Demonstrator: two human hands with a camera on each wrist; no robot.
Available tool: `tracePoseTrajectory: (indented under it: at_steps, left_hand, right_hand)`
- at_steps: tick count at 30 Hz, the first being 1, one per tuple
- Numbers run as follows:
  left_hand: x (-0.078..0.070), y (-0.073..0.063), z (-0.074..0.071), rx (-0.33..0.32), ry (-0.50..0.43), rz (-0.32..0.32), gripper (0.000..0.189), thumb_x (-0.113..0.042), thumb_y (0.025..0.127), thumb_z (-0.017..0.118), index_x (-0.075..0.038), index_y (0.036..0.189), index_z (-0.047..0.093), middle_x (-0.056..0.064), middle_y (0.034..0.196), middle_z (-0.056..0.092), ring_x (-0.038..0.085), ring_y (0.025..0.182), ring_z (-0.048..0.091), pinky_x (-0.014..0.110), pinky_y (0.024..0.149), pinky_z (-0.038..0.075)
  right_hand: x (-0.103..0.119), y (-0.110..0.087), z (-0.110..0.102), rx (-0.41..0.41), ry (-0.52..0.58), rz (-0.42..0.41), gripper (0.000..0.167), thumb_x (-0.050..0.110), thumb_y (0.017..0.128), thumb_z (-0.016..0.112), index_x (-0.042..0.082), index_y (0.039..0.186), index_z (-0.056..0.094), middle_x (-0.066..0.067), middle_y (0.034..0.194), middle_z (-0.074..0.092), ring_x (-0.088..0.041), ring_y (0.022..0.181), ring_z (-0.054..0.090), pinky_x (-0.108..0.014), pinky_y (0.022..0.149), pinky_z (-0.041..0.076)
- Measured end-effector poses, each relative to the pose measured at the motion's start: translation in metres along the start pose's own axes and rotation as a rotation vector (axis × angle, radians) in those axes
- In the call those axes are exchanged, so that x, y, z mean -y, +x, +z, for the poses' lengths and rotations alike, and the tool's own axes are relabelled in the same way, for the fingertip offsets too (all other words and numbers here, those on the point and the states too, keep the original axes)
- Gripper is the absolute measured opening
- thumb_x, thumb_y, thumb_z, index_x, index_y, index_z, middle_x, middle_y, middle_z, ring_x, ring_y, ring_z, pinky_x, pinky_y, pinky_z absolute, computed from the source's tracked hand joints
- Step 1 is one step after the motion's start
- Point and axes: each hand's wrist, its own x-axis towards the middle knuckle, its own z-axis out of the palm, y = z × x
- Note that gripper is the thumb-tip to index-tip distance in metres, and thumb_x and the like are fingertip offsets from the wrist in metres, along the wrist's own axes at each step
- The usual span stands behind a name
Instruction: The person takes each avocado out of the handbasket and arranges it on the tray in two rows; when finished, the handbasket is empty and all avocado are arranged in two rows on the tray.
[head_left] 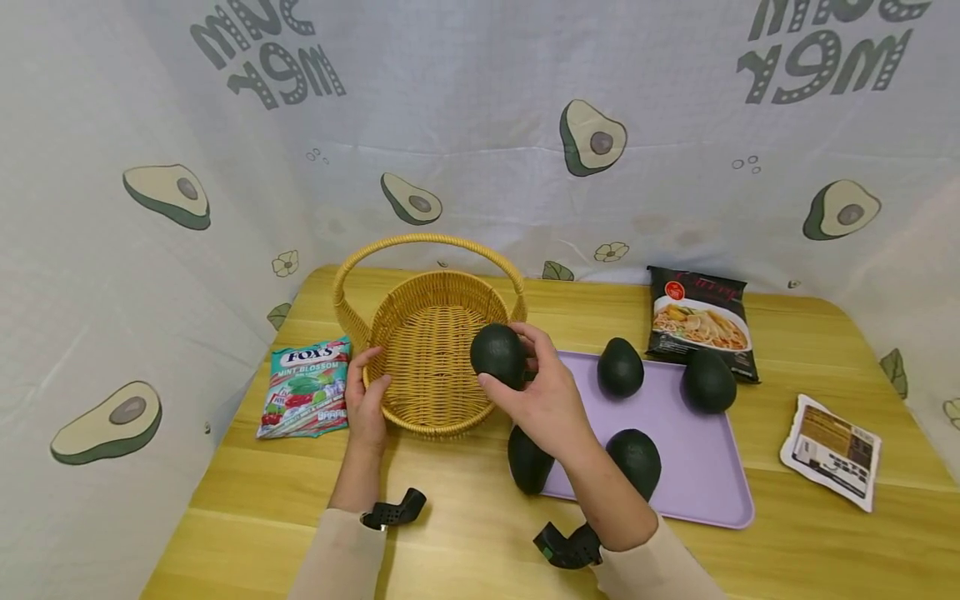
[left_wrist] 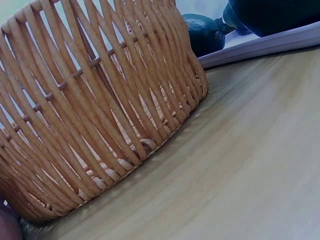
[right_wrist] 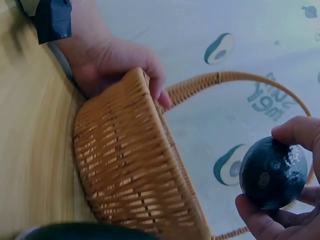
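My right hand [head_left: 551, 396] grips a dark green avocado [head_left: 498, 356] just above the right rim of a round wicker basket [head_left: 435, 432]. In the right wrist view, thumb and fingers are spread round this avocado [right_wrist: 274, 172]. My left hand [head_left: 367, 404] holds the basket's left rim; the right wrist view has its fingers hooked over the wicker edge. Bare woven wicker shows inside the basket, whose tall handle [head_left: 427, 238] arches over the back. More avocados [head_left: 620, 367] lie on a lilac tray [head_left: 686, 471], one at its left edge partly behind my right hand.
Left of the basket lies a candy bag [head_left: 306, 390]. A black noodle packet [head_left: 701, 321] touches the tray's back edge. At the far right lies a flat brown-and-white packet [head_left: 832, 450]. A printed white curtain [head_left: 480, 108] hangs behind the wooden table [head_left: 255, 508].
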Motion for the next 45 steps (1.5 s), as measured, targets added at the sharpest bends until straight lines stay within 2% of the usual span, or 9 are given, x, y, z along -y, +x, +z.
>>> tracePoseTrajectory:
  at_steps: [4, 9, 14, 21, 25, 33, 36, 41, 45]
  left_hand:
    - [0.0, -0.001, -0.001, 0.005, 0.001, -0.005, 0.046, 0.001, 0.092, 0.043, 0.002, 0.138, 0.049, 0.011, 0.15, 0.041, 0.031, 0.136, 0.039, 0.026, 0.103, 0.039]
    - [-0.001, -0.001, -0.002, 0.007, 0.009, -0.014, 0.046, 0.0, 0.092, 0.044, 0.001, 0.137, 0.05, 0.01, 0.152, 0.04, 0.028, 0.138, 0.036, 0.028, 0.106, 0.036]
    - [-0.001, -0.001, -0.002, 0.011, 0.008, -0.012, 0.046, -0.001, 0.092, 0.045, 0.002, 0.138, 0.049, 0.01, 0.153, 0.039, 0.026, 0.139, 0.035, 0.032, 0.109, 0.032]
    - [-0.001, -0.001, -0.001, 0.007, 0.0, -0.018, 0.045, 0.0, 0.092, 0.045, 0.001, 0.137, 0.05, 0.009, 0.152, 0.039, 0.028, 0.139, 0.035, 0.03, 0.106, 0.035]
    - [0.0, 0.0, -0.001, 0.004, 0.003, -0.015, 0.045, 0.001, 0.092, 0.044, 0.0, 0.137, 0.051, 0.01, 0.152, 0.04, 0.027, 0.14, 0.035, 0.031, 0.107, 0.034]
    - [-0.001, -0.001, -0.001, 0.005, -0.013, -0.01, 0.045, 0.002, 0.093, 0.044, 0.002, 0.137, 0.05, 0.01, 0.151, 0.04, 0.032, 0.136, 0.038, 0.023, 0.1, 0.041]
    - [-0.001, -0.001, 0.0, 0.01, -0.012, -0.004, 0.045, 0.002, 0.093, 0.044, 0.002, 0.137, 0.05, 0.011, 0.151, 0.04, 0.031, 0.138, 0.036, 0.027, 0.104, 0.038]
    - [-0.002, -0.001, 0.0, 0.005, -0.007, -0.009, 0.044, 0.001, 0.093, 0.044, 0.001, 0.137, 0.05, 0.012, 0.152, 0.04, 0.026, 0.139, 0.035, 0.032, 0.108, 0.033]
    - [-0.002, -0.001, 0.0, 0.004, -0.003, -0.014, 0.044, 0.002, 0.093, 0.043, 0.0, 0.137, 0.05, 0.011, 0.152, 0.04, 0.027, 0.139, 0.035, 0.03, 0.107, 0.033]
  right_hand:
    - [-0.007, -0.004, -0.012, -0.02, -0.021, 0.029, 0.078, 0.03, 0.087, 0.08, 0.024, 0.153, 0.039, -0.013, 0.139, 0.055, -0.033, 0.12, 0.06, -0.05, 0.093, 0.052]
    - [-0.016, -0.01, -0.032, -0.066, -0.137, 0.063, 0.087, 0.033, 0.085, 0.082, 0.025, 0.158, 0.034, -0.014, 0.14, 0.049, -0.034, 0.121, 0.052, -0.046, 0.091, 0.048]
    - [-0.024, -0.016, -0.054, -0.107, -0.243, 0.036, 0.086, 0.034, 0.085, 0.081, 0.019, 0.156, 0.037, -0.019, 0.136, 0.047, -0.032, 0.113, 0.053, -0.042, 0.088, 0.045]
    - [-0.032, -0.023, -0.085, -0.119, -0.281, 0.047, 0.085, 0.035, 0.087, 0.079, 0.013, 0.156, 0.034, -0.023, 0.144, 0.046, -0.038, 0.116, 0.057, -0.049, 0.09, 0.05]
    - [-0.039, -0.028, -0.101, -0.115, -0.33, 0.076, 0.09, 0.039, 0.087, 0.079, 0.012, 0.158, 0.031, -0.026, 0.147, 0.044, -0.04, 0.116, 0.054, -0.05, 0.087, 0.05]
    - [-0.062, -0.043, -0.126, -0.155, -0.387, 0.081, 0.089, 0.039, 0.09, 0.077, 0.014, 0.16, 0.028, -0.032, 0.149, 0.039, -0.047, 0.123, 0.048, -0.064, 0.088, 0.049]
    - [-0.072, -0.048, -0.134, -0.181, -0.383, 0.07, 0.085, 0.035, 0.09, 0.076, 0.016, 0.16, 0.031, -0.032, 0.148, 0.04, -0.047, 0.12, 0.05, -0.051, 0.083, 0.052]
    - [-0.089, -0.056, -0.145, -0.214, -0.386, 0.046, 0.077, 0.028, 0.09, 0.077, 0.016, 0.156, 0.04, -0.031, 0.142, 0.046, -0.044, 0.113, 0.053, -0.019, 0.072, 0.043]
    - [-0.103, -0.065, -0.152, -0.218, -0.39, 0.053, 0.075, 0.026, 0.09, 0.078, 0.013, 0.154, 0.042, -0.031, 0.141, 0.048, -0.043, 0.109, 0.053, -0.012, 0.068, 0.038]
